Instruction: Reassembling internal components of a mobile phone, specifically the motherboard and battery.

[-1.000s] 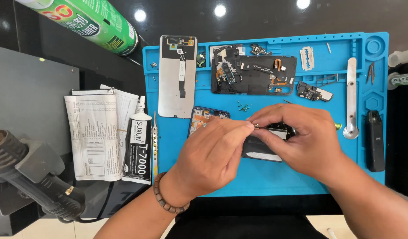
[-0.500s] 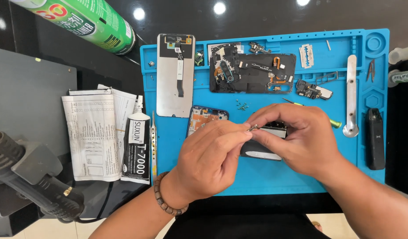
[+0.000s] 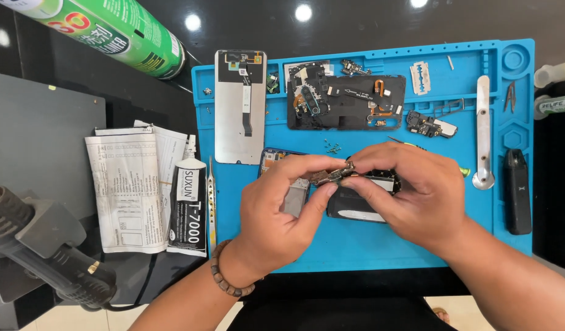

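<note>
- Pinching one small circuit board (image 3: 333, 176) between thumb and fingertips, the left hand (image 3: 282, 208) and the right hand (image 3: 411, 196) meet over the middle of one blue work mat (image 3: 356, 245); both are closed on that part.
- The board sits between the two hands, just above one opened phone body (image 3: 356, 205), which lies on the mat right under them.
- One detached screen panel (image 3: 239, 104) lies face down at the mat's upper left; one black inner frame (image 3: 346, 101) lies at its top centre.
- One black glue tube (image 3: 189, 205) and one folded paper sheet (image 3: 132, 190) rest on the counter left of the mat, well apart from the hands.
- One pair of tweezers (image 3: 211, 202) lies along the mat's left edge.
- One green spray can (image 3: 117, 34) lies at upper left; one heat gun (image 3: 37, 245) at lower left.
</note>
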